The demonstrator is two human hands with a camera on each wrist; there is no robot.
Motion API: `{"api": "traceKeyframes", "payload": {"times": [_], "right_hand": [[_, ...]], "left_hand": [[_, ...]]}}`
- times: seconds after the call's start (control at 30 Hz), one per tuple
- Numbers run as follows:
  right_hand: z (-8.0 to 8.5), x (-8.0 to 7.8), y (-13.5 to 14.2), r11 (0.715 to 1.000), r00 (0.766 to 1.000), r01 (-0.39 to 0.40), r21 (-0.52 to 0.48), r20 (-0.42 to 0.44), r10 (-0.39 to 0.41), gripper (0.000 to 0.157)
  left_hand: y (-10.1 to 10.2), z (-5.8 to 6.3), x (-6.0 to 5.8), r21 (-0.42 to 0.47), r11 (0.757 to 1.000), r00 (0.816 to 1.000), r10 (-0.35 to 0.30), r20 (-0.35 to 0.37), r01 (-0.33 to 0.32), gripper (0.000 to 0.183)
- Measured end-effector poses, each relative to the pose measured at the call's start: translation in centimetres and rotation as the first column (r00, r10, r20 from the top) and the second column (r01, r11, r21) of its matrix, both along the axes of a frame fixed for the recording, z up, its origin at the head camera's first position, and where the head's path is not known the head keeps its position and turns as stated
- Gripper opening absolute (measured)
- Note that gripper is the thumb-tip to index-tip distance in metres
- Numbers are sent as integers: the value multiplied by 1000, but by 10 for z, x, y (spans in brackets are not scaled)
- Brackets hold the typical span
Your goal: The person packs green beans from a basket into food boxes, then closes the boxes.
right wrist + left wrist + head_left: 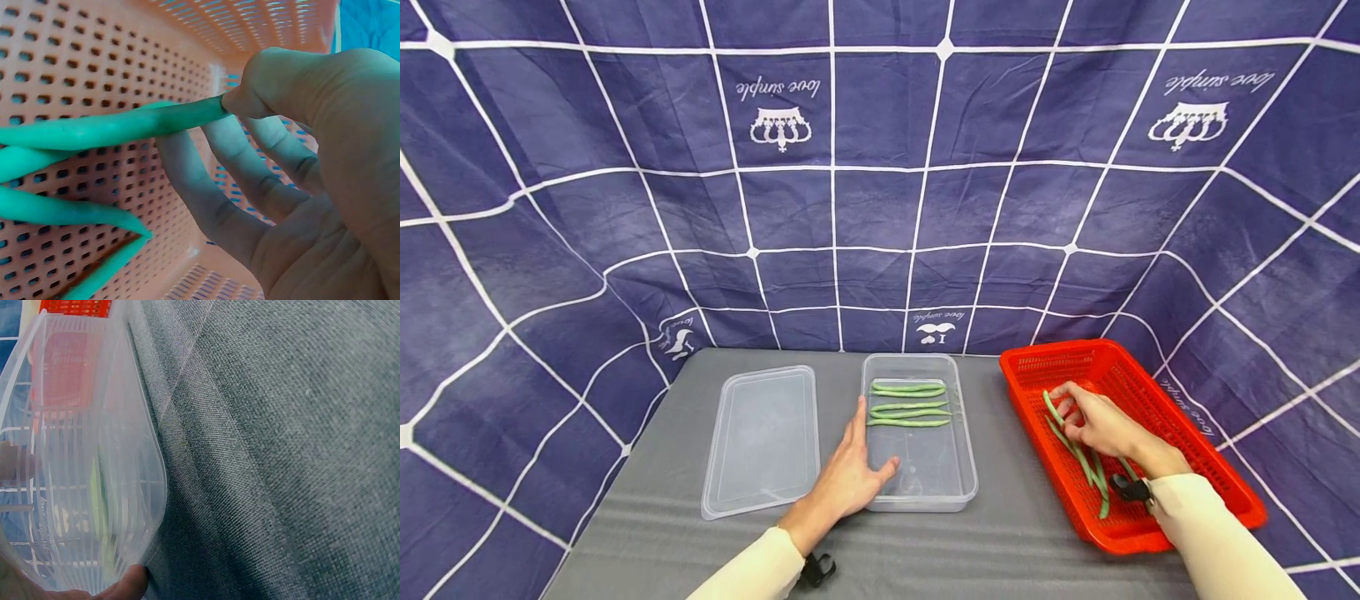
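My left hand [848,475] lies along the left wall of a clear plastic container [965,467], its fingers straight and its thumb over the near part. In the left wrist view, fingertips [132,582] touch the container's outside [140,487]. Several green beans [910,423] lie crosswise in the container's far half. Over at the right, my right hand [1101,423] reaches into a red plastic basket [1213,492]. It pinches one end of a green bean [125,127] between thumb and fingers. Other loose beans [69,206] lie beneath on the perforated basket floor.
A flat translucent lid [763,442] lies left of the container on the grey cloth-covered table [647,500]. Behind and at both sides hangs a blue curtain [880,208] with white lines. The basket's raised rim surrounds my right hand.
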State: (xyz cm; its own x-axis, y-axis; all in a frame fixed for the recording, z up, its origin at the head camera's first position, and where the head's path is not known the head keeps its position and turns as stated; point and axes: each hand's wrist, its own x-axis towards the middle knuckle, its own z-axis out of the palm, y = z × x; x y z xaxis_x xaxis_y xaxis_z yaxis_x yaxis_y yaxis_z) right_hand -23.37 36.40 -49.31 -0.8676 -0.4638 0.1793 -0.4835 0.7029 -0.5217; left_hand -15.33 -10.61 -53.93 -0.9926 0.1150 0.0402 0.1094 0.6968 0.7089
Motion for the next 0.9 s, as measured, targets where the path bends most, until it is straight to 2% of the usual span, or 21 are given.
{"api": "traceKeyframes", "payload": {"times": [0.17,0.37,0.6,0.9], "right_hand": [[11,4,-4,999,999,32,13,-31,-31,52],[25,4,-11,999,988,33,21,-152,-29,57],[41,5,-30,999,956,49,17,-290,-42,61],[54,12,-56,999,913,21,27,-408,-9,64]], "left_hand": [[2,1,0,8,1000,1000,-8,2,8,125],[1,0,-1,4,1000,1000,-17,-7,17,126],[-2,2,-4,13,1000,1000,-19,5,19,126],[-8,2,-2,39,997,998,-63,-5,63,127]]}}
